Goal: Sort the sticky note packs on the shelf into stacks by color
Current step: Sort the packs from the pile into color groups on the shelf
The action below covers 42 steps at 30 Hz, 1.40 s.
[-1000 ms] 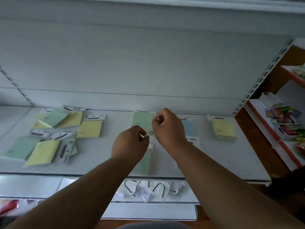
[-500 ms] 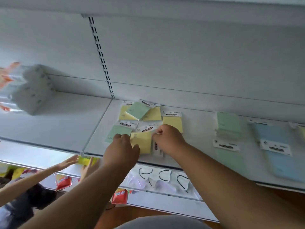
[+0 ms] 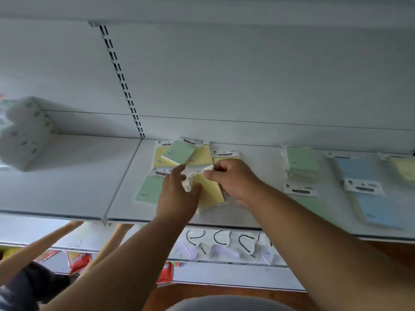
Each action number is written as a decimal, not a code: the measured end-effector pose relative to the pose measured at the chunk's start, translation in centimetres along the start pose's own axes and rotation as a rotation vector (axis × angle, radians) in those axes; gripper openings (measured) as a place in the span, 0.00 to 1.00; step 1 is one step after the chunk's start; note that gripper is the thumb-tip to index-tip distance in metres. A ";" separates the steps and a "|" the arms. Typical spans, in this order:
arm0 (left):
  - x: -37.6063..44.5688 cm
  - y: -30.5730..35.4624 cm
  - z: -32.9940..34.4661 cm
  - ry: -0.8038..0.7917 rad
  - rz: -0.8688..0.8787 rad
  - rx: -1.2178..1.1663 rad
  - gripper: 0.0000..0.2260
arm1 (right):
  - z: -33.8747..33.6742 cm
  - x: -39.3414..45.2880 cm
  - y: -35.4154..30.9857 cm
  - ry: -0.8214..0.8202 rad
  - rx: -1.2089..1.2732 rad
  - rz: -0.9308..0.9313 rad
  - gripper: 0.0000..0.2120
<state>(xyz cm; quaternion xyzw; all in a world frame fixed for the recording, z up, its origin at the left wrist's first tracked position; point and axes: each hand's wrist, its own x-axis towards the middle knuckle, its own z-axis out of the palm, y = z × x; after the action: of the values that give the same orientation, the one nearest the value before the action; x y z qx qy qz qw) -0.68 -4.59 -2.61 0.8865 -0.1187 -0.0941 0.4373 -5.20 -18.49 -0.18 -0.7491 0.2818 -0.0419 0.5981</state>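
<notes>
On the white shelf [image 3: 125, 198] both my hands hold one yellow sticky note pack [image 3: 210, 190]. My left hand [image 3: 177, 194] grips its left side and my right hand [image 3: 233, 180] pinches its top edge. Behind them lies a loose heap of yellow and green packs [image 3: 179, 152], and a green pack [image 3: 149, 189] lies flat to the left. To the right stand a green stack [image 3: 302, 162], a blue stack [image 3: 359, 173] and a yellow stack [image 3: 402, 169]. More green and blue packs lie in front of those stacks.
A white box [image 3: 27, 133] sits on the neighbouring shelf at the left. Another person's arms [image 3: 40, 243] reach in at the lower left. On the lower shelf lie white items with black loops [image 3: 222, 241] and red packets [image 3: 78, 261].
My view and both hands swung left from the green stack to the mixed heap. The hands closed on a yellow pack there and lifted its top edge.
</notes>
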 end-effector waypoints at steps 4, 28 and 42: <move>-0.3 3.2 3.8 -0.078 -0.031 -0.293 0.03 | -7.1 -2.1 1.3 0.214 -0.159 -0.025 0.11; -13.1 31.0 39.2 -0.389 0.153 0.060 0.06 | -50.8 -5.6 14.8 0.621 -0.335 0.142 0.15; -10.3 32.0 42.9 -0.238 0.190 0.383 0.14 | -51.8 0.8 17.2 0.493 -0.828 0.173 0.20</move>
<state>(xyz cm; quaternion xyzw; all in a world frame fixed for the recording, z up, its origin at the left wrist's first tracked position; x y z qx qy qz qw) -26.25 -52.73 -2.14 0.9207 -0.2677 -0.1322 0.2511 -31.65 -66.24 -1.68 -0.8656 0.4693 -0.0526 0.1667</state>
